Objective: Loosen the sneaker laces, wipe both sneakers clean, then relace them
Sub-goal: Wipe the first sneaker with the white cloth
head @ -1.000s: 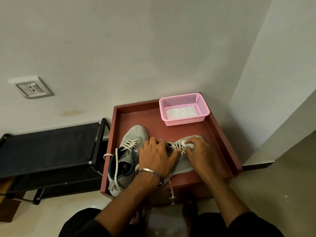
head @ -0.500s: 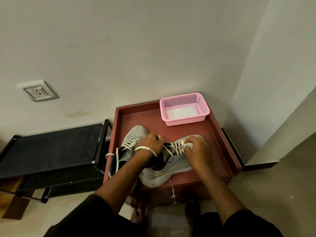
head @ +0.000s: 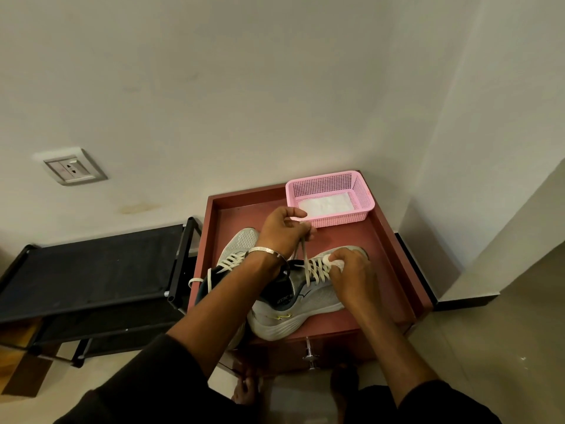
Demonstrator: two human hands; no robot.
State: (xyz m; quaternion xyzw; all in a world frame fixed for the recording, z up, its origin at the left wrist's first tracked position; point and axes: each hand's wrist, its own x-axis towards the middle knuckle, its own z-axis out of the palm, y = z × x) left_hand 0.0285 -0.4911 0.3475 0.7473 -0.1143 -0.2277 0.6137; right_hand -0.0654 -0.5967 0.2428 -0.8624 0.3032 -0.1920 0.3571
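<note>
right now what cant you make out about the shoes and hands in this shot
Head view only:
- Left sneaker: heel and inner side hidden behind the left forearm.
- White wad under the right hand: mostly covered by fingers; cloth or tissue unclear.
- Lace ends: lost inside the left hand.
- Right sneaker tongue lettering: too small.

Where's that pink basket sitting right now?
In the head view, the pink basket sits in the far right corner of the red-brown tray top, against the wall, just beyond the left hand pulling the lace.
</note>
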